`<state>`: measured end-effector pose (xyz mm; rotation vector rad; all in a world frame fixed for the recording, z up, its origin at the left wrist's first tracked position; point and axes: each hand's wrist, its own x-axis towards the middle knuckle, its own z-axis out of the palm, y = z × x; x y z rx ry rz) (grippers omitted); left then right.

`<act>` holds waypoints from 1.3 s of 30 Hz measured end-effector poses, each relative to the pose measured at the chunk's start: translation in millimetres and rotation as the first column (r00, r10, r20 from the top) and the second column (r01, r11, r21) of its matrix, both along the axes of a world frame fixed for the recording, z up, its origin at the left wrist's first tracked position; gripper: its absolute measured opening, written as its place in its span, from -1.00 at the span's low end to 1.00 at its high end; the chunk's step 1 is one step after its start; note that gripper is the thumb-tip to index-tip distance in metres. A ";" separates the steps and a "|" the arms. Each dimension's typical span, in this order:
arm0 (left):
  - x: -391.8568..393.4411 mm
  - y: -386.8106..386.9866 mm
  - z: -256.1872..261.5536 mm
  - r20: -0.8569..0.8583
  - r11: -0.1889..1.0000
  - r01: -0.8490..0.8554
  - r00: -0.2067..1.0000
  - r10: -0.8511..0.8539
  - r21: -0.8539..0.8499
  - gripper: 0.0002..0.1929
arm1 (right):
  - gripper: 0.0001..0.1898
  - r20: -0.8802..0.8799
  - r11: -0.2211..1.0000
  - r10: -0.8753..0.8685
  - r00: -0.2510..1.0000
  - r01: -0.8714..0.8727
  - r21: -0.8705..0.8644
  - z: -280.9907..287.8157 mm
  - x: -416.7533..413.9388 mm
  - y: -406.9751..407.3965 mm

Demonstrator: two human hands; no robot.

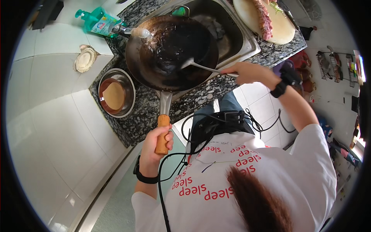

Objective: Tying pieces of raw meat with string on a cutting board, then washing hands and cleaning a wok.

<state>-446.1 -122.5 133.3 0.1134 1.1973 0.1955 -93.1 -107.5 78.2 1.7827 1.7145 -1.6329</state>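
Note:
My left hand is closed around the wooden handle of a dark wok. The wok rests tilted over the stainless sink and the counter edge. My right hand grips a metal spatula, its blade inside the wok. At the wok's upper left, a faucet with a pale nozzle points into it, and water seems to splash there. The bottom of the wok looks wet and blackened.
A green pump bottle lies by the faucet. A steel bowl holds a brown bowl at the left. A round cutting board at the upper right bears a long piece of scored meat. Black cables hang across my waist.

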 end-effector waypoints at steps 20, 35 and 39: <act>50.8 -14.2 56.3 0.199 0.933 -0.308 0.918 0.343 -0.186 -0.93 | -0.43 0.339 0.844 -0.210 0.917 -0.006 0.537 -59.4 54.2 -30.2; 91.8 -44.0 102.0 0.090 0.884 -0.466 0.880 0.467 -0.033 -0.84 | -0.64 -0.543 0.528 -0.837 0.065 0.357 -0.770 -74.8 115.6 -9.6; 93.6 -53.0 100.4 0.086 0.883 -0.469 0.880 0.468 -0.002 -0.84 | -0.66 -0.589 0.606 -0.781 0.210 0.487 -0.629 -70.8 118.0 -8.0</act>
